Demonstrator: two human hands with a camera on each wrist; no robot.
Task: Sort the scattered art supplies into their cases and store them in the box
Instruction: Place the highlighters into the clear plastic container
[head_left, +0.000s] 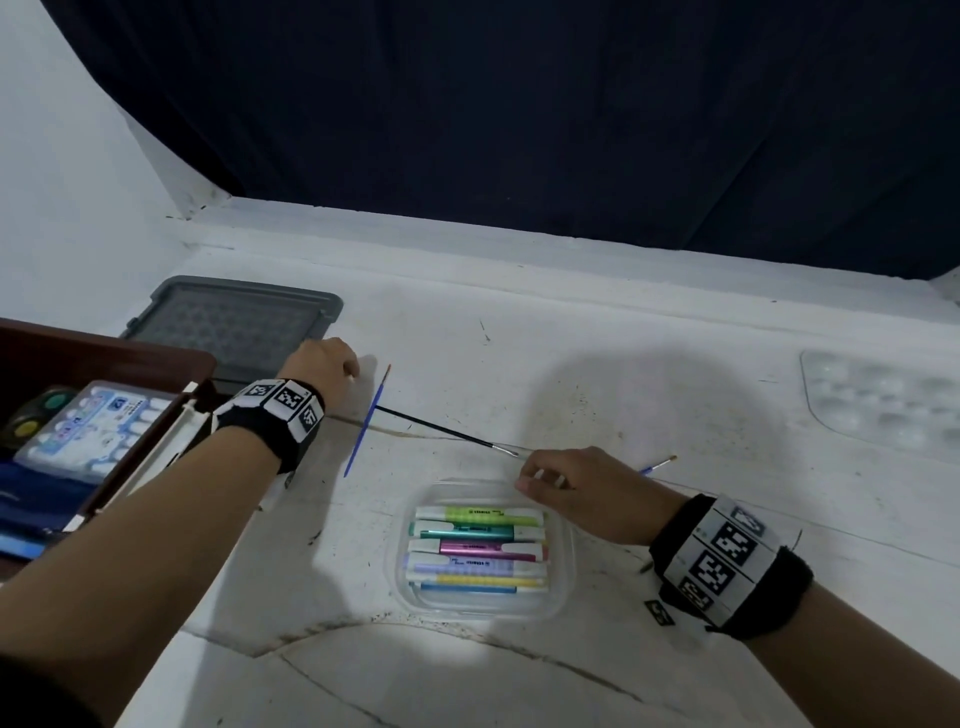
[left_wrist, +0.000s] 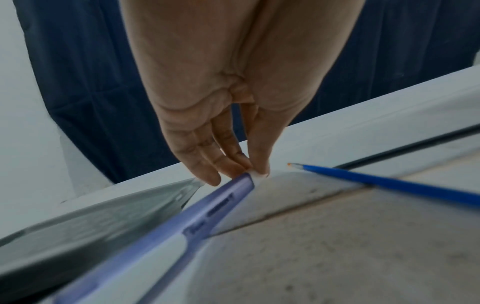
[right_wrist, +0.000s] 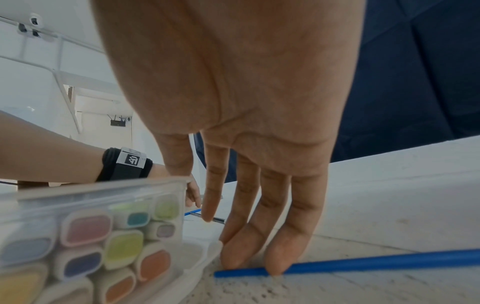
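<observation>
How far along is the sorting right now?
Done: highlighters sit in their clear case; the brown box already holds supplies. In hand: the left hand pinches a purple highlighter; the right hand touches a blue brush. Left: the other brushes on the table and the palette.

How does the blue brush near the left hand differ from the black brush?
The blue brush runs away from the person; the black brush runs crosswise toward the right hand. The black one looks longer. Both lie flat on the table, meeting beside the left hand, which pinches a purple highlighter.
</observation>
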